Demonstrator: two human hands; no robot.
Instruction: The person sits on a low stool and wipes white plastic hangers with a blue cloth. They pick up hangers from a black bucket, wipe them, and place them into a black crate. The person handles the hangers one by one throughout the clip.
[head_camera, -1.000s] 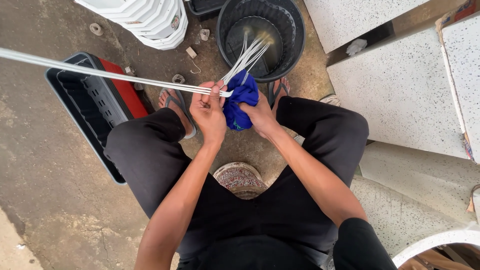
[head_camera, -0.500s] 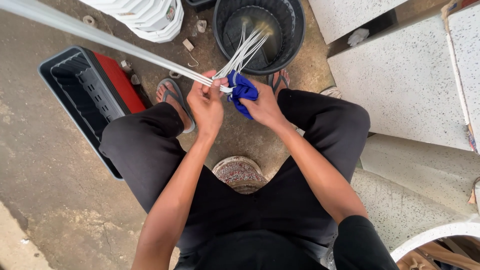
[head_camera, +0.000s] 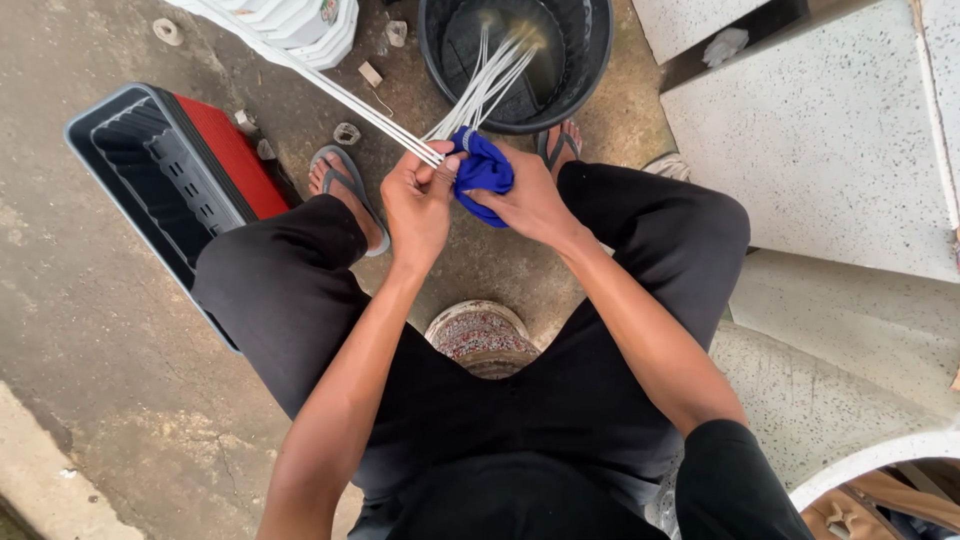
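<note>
down below, the concrete floor takes up most of the view, and the person sits low on a small round stool with knees spread, which leaves room to work between the legs. to the right stand pale speckled slabs, well apart from the hands. on the left lies a long black crate with a red side, tipped on its edge just beside the left knee, near enough to reach. a black bucket stands right in front of the feet, and the far ends of a bundle of thin white strips dip into it, probably so they stay wet or drip there. the same strips run back up and away to the upper left, past a white ribbed tub, so the hands meet them midway along their length. the left hand is closed around the strips, thumb and fingers pinching them together and keeping them taut. the right hand is curled around a blue cloth, which is wrapped against the strips just beside the left thumb, seemingly so the strips can be wiped as they pass through. grey sandals are on the feet, and small bits of rubble lie scattered near the bucket.
</note>
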